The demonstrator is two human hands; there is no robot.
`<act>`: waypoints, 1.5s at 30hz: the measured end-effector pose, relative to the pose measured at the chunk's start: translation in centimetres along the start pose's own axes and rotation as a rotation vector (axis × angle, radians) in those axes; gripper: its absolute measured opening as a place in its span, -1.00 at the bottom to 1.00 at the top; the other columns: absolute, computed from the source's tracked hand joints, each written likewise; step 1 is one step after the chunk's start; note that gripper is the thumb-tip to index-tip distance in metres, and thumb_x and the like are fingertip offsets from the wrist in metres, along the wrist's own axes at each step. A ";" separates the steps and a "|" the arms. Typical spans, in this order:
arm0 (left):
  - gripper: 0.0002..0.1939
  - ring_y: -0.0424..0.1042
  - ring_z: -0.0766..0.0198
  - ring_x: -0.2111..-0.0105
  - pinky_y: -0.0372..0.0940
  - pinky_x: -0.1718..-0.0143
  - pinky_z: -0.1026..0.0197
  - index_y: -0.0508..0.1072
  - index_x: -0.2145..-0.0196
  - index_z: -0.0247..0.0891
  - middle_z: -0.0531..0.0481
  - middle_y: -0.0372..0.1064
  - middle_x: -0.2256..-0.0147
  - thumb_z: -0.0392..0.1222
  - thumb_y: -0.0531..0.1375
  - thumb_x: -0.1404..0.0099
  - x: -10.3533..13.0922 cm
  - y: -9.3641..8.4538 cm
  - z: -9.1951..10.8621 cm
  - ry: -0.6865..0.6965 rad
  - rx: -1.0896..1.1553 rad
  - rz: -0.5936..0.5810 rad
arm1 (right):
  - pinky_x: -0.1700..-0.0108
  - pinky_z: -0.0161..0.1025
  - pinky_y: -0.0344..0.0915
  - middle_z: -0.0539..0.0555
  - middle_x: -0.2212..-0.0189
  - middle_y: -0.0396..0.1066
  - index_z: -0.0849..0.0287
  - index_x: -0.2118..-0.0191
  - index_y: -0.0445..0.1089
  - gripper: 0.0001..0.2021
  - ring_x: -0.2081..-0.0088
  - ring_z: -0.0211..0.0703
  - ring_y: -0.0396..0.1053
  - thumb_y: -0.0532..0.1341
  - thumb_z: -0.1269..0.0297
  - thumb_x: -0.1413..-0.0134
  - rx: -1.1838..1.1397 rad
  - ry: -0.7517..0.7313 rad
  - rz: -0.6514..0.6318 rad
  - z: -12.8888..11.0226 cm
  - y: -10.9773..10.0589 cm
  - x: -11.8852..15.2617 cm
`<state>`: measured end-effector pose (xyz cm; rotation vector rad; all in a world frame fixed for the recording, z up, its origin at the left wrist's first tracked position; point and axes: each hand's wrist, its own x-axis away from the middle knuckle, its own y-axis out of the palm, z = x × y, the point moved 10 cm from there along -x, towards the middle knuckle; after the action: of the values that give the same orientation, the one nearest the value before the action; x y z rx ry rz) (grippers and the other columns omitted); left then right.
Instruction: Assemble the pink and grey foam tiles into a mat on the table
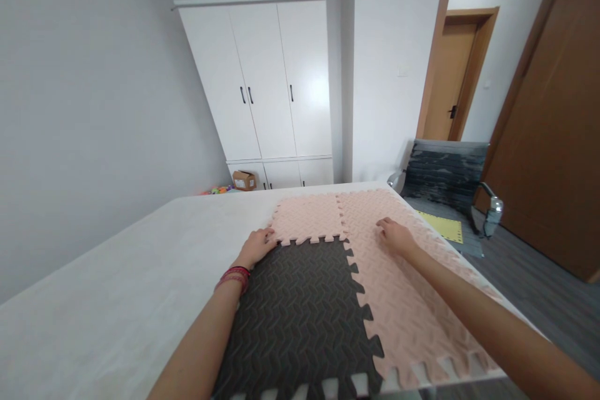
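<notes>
A dark grey foam tile (300, 312) with toothed edges lies on the white table (117, 287), its far edge against a pale pink tile (307, 215). More pink foam (403, 306) runs along the right side of both, toothed at its near edge. My left hand (257, 246), with red bands at the wrist, rests at the dark tile's far left corner, where it meets the pink tile; its fingers are bent. My right hand (394, 237) lies on the right-hand pink foam with its fingers slightly spread and nothing in them.
An office chair (445, 175) with a yellow sheet (443, 227) on its seat stands beyond the table's right edge. A white wardrobe (262, 81), a cardboard box (244, 180) and small colourful items (219, 190) are behind the far edge. A wooden door (452, 81) is at the back right.
</notes>
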<state>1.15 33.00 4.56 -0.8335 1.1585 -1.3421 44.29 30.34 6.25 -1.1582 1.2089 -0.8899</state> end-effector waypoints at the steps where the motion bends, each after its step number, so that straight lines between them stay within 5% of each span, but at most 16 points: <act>1: -0.61 0.31 0.13 0.00 0.24 -0.03 -0.11 0.32 -0.01 -0.26 -0.11 0.29 -0.02 -0.02 0.14 -0.28 -0.1 0.0 0.0 -0.004 -0.004 0.002 | 0.13 -0.29 0.24 0.14 -0.03 0.32 0.15 -0.02 0.31 -0.64 0.06 -0.17 0.35 -0.02 0.40 -0.13 -0.046 -0.068 -0.004 -2.1 0.1 -0.3; 5: -0.60 0.31 0.13 0.01 0.25 -0.02 -0.10 0.31 -0.02 -0.24 -0.11 0.29 -0.02 -0.02 0.14 -0.28 0.0 0.1 -0.3 -0.018 -0.013 -0.003 | -0.04 -0.23 0.19 0.16 -0.12 0.25 0.17 -0.09 0.28 -0.58 -0.04 -0.12 0.28 0.01 0.39 -0.09 -0.231 -0.384 -0.002 -9.9 0.6 -0.3; 8: -0.59 0.32 0.13 0.01 0.25 -0.01 -0.10 0.31 -0.03 -0.24 -0.11 0.29 -0.02 -0.02 0.14 -0.29 0.3 -0.1 -0.4 -0.026 -0.020 -0.006 | -0.11 -0.19 0.14 0.16 -0.11 0.27 0.21 -0.10 0.28 -0.56 -0.10 -0.11 0.23 0.00 0.41 -0.08 -0.279 -0.451 0.012 -12.2 1.2 -0.3; 31: -0.64 0.36 0.19 0.09 0.32 0.07 -0.02 0.34 0.03 -0.25 -0.09 0.32 0.03 -0.02 0.13 -0.30 0.4 -2.3 0.8 -0.087 -0.112 -0.067 | -0.13 -0.17 0.13 0.11 -0.07 0.32 0.16 -0.09 0.32 -0.57 -0.09 -0.11 0.23 0.01 0.40 -0.09 -0.309 -0.429 0.100 -11.9 1.9 -0.6; 45: -0.64 0.37 0.20 0.12 0.34 0.10 0.00 0.33 0.02 -0.26 -0.09 0.33 0.05 -0.02 0.12 -0.30 0.8 -1.6 1.2 -0.070 -0.247 -0.083 | -0.14 -0.15 0.13 0.11 -0.09 0.32 0.14 -0.10 0.33 -0.55 -0.10 -0.11 0.22 0.01 0.40 -0.08 -0.313 -0.411 0.101 -11.8 2.0 -0.7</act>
<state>1.68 31.88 6.32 -1.1087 1.2627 -1.2418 32.42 29.31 4.82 -1.4330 1.0738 -0.3652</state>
